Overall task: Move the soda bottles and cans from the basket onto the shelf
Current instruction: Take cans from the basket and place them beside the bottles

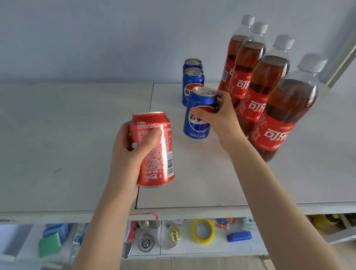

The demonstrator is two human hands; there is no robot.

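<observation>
My left hand (129, 150) grips a red cola can (156, 154) upright in the air above the white shelf top (67, 137). My right hand (220, 114) wraps round a blue cola can (196, 125) that stands on the shelf, the front one in a row. Two more blue cans (192, 83) stand behind it. To their right a row of several cola bottles (279, 121) with red labels and white caps runs back to the wall. The basket is out of view.
A wall rises behind the shelf top and a white frame post (351, 52) stands at the right. Below the front edge, a lower shelf holds a yellow tape roll (203, 231), a blue clip (239, 237), green sponges (50, 244) and small metal parts.
</observation>
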